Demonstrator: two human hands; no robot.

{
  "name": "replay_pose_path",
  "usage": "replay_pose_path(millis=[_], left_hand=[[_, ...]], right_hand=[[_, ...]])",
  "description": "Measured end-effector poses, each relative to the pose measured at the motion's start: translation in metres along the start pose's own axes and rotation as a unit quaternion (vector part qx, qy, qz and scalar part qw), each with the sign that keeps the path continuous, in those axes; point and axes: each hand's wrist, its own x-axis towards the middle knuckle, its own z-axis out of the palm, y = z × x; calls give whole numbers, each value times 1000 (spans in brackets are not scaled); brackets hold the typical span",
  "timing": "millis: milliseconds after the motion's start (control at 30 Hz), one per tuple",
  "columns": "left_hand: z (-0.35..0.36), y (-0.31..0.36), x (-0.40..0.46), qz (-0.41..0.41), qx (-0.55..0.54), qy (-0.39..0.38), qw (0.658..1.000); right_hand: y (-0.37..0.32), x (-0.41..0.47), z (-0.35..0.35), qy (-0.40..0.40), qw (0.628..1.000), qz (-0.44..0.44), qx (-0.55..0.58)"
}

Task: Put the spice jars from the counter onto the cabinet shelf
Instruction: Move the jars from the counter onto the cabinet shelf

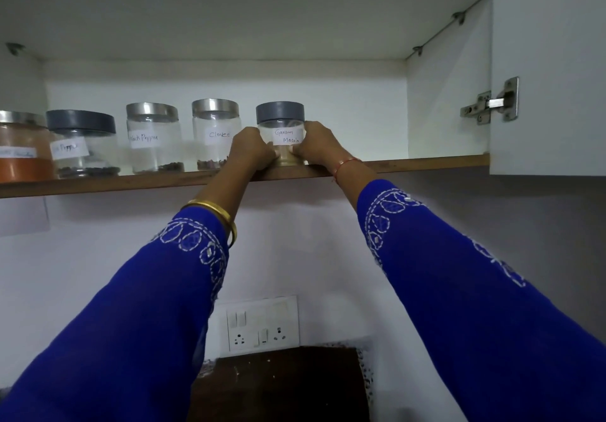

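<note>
While both hands clasp it low on its body, the Garam Masala jar (282,136) stands at the front edge of the cabinet shelf (410,165), at the right end of the row: the left hand (251,149) wraps its left side and the right hand (319,146) its right, with the fingers (300,150) curled round onto the front just under the label. It looks like clear glass or hard plastic with a grey lid and only a shallow layer of powder at the bottom, so I judge it light, rigid and smooth-walled, likely to slip if pinched loosely and to break if it drops from this height; the lower wall, where it is held now, seems the steadiest place. Just beside it on the left is the Cloves jar (214,136), then the Black Pepper jar (154,138), another grey-lidded pepper jar (82,143) and an orange-powder jar (21,146). The left knuckles sit close to the Cloves jar, which could be nudged. To the right the shelf runs on to the side wall and the door hinge (492,102).
</note>
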Motion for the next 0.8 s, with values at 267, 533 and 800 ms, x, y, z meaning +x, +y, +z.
replay_pose_path(millis=[267, 533, 800], left_hand=[[-6, 3, -9, 1, -15, -7, 1000], [-7, 6, -12, 3, -21, -52, 998], [-14, 6, -48, 55, -204, 10, 977]], right_hand=[[-1, -6, 0, 27, 1000, -6, -15], [-9, -17, -2, 28, 999, 12, -35], [-16, -66, -5, 95, 993, -20, 65]])
